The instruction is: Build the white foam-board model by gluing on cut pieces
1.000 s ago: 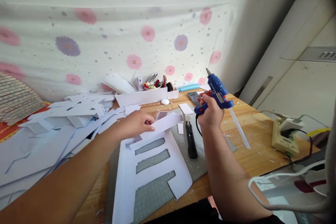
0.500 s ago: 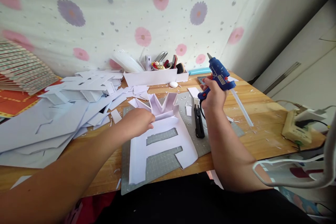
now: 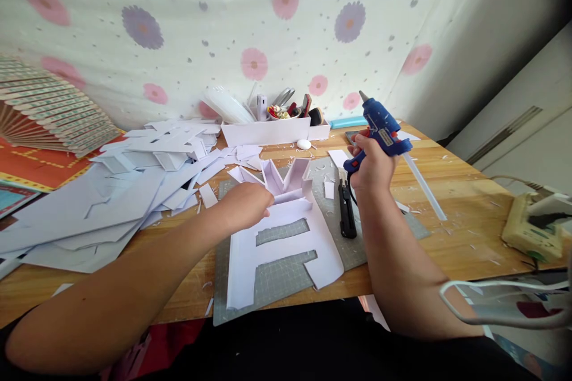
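Note:
A white foam-board cutout [image 3: 286,253] with folded upright strips at its far end lies on the grey cutting mat [image 3: 286,277]. My left hand [image 3: 249,203] is closed at its far left part, the fingertips pressed on a strip there; the exact grip is partly hidden. Above the table my right hand [image 3: 373,164] is wrapped round the handle of a blue hot glue gun [image 3: 382,125], its nozzle pointing up and away. A long translucent glue stick [image 3: 424,186] sticks out of its back. A black utility knife [image 3: 345,205] lies on the mat beside my right forearm.
White board offcuts [image 3: 120,208] are heaped on the left, near a fan [image 3: 49,107]. At the back stands a white box [image 3: 268,133] of tools and glue sticks. A power strip [image 3: 531,226] sits at the right edge. Scraps dot the wooden table [image 3: 473,202].
The whole view has shifted, so everything appears slightly further right. Both hands keep their holds, and the cutout stays in place on the mat.

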Demonstrator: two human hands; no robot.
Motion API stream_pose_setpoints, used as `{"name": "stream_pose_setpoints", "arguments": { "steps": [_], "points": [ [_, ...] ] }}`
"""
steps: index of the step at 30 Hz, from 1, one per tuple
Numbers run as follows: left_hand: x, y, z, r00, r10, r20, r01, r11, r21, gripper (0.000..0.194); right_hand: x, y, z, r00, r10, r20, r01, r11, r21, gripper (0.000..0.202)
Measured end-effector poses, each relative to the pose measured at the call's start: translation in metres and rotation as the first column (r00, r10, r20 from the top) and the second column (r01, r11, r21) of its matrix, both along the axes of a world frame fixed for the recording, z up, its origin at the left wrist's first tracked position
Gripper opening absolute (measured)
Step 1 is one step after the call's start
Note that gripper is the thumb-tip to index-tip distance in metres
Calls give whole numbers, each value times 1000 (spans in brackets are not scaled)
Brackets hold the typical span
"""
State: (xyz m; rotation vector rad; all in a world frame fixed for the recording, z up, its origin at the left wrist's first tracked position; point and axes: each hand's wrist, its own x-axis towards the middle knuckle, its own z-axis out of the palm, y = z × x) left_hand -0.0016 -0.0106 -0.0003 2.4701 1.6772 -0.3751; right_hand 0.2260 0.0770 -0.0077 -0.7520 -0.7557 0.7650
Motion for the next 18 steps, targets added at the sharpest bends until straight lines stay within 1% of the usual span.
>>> {"name": "stream_pose_setpoints", "arguments": {
  "steps": [2,4,6,8,9,10,11,12,13,14,15,16,18],
  "points": [
    [-1,1,-1,1000,0,28,0,1000,0,24,-1,0,-1,1000,3,6,-3,1000,-14,9],
    [-4,2,1,994,17,110,-18,1000,3,25,-4,-1,-1,1000,13,4,-13,1000,-20,9],
    [-12,2,7,968,48,248,-51,999,6,27,-7,-5,0,999,44,-6,-44,998,-45,12],
    [-24,1,15,900,93,426,-107,994,9,30,-13,-12,-1,995,103,-9,-103,990,-96,16],
    [-30,0,18,828,130,545,-161,987,10,30,-16,-16,-2,990,138,-5,-137,983,-122,17],
    [-37,-1,19,722,172,670,-219,976,-14,30,-19,-20,-3,981,194,10,-190,972,-135,18],
    [-43,-1,18,575,208,791,-253,965,-70,30,-23,-24,-6,969,246,33,-239,962,-132,17],
    [-48,-1,15,424,243,872,-257,956,-142,30,-26,-27,-8,952,297,75,-286,950,-125,16],
    [-53,-1,10,302,261,917,-254,949,-187,34,-30,-30,-11,935,336,112,-324,939,-111,15],
    [-56,0,5,205,271,941,-245,944,-219,38,-33,-34,-13,914,376,154,-364,926,-103,14],
    [-58,-1,0,136,288,948,-226,941,-254,40,-36,-38,-14,888,417,196,-405,909,-98,12],
    [-59,-1,-5,89,304,949,-205,938,-281,42,-39,-41,-15,858,457,235,-446,889,-99,11],
    [-58,-3,-13,33,332,943,-162,932,-323,45,-42,-48,-16,807,514,290,-503,856,-117,11]
  ]
}}
